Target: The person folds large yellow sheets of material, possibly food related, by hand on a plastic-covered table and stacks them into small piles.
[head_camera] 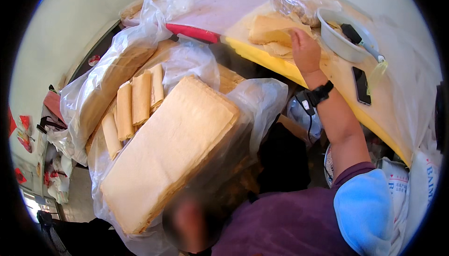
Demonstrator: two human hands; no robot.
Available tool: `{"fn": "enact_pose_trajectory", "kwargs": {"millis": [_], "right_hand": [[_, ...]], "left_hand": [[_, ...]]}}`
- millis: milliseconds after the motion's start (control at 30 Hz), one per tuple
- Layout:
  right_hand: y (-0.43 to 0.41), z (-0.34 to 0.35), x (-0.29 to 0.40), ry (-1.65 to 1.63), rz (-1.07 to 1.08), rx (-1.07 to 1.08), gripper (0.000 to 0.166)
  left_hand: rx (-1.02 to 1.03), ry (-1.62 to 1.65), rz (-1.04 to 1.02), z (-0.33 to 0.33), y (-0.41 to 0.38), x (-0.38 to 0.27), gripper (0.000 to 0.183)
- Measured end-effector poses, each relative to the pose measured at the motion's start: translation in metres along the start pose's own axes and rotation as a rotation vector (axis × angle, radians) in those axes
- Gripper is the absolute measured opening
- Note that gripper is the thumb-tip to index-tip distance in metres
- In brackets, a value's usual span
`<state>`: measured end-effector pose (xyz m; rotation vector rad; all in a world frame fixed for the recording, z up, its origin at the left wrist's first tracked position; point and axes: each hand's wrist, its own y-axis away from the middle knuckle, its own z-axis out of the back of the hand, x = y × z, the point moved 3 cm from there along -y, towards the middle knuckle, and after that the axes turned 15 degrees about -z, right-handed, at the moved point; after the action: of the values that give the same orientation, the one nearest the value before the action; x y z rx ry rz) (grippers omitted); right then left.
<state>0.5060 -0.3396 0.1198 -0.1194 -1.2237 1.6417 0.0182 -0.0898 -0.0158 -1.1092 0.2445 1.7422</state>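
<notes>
My right hand (306, 47), with a black strap and a small device at the wrist, reaches over a bed-like surface and pinches the edge of a thin yellowish sheet (272, 28) on a small pile of such sheets. Before me lies a thick rectangular stack of pale tan sheets (172, 147), resting on clear plastic. Several rolls of the same sheet material (141, 98) lie side by side beyond its left edge. A blurred skin-coloured shape at the bottom appears to be my left hand (189, 224); its fingers and any hold cannot be made out.
A white plastic basin (326, 35) holding scraps and a black-headed brush (352, 35) stands right of the small pile. A phone (361, 86) lies nearer me. Plastic film (119, 52) covers another long stack at left. Printed white sacks (396, 179) stand at lower right.
</notes>
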Motion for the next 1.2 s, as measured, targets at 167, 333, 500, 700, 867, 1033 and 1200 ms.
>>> {"fn": "enact_pose_trajectory", "kwargs": {"millis": [167,333,500,700,867,1033,1200], "right_hand": [[0.038,0.065,0.105,-0.454,0.515,-0.07,0.015],[0.133,0.066,0.182,-0.7,0.889,0.389,0.017],[0.204,0.05,0.209,-0.817,1.124,0.731,0.024],[0.233,0.035,0.204,-0.732,0.912,0.803,0.024],[0.21,0.037,0.226,-0.748,0.678,0.765,0.03],[0.219,0.023,0.247,-0.825,0.478,0.902,0.027],[0.244,0.0,0.277,-0.702,0.599,0.971,0.031]], "left_hand": [[-0.104,0.353,0.104,0.006,-0.011,-0.022,0.03],[-0.261,0.852,0.138,0.012,-0.073,-0.054,0.038],[-0.424,1.089,0.366,0.042,-0.068,-0.015,0.038],[-0.611,1.002,0.671,0.047,-0.032,0.022,0.025],[-0.761,1.001,0.465,0.057,-0.034,0.028,0.026],[-0.749,1.075,0.59,0.039,-0.045,0.03,0.018],[-0.746,1.283,0.459,0.026,-0.054,0.028,0.014]]}}
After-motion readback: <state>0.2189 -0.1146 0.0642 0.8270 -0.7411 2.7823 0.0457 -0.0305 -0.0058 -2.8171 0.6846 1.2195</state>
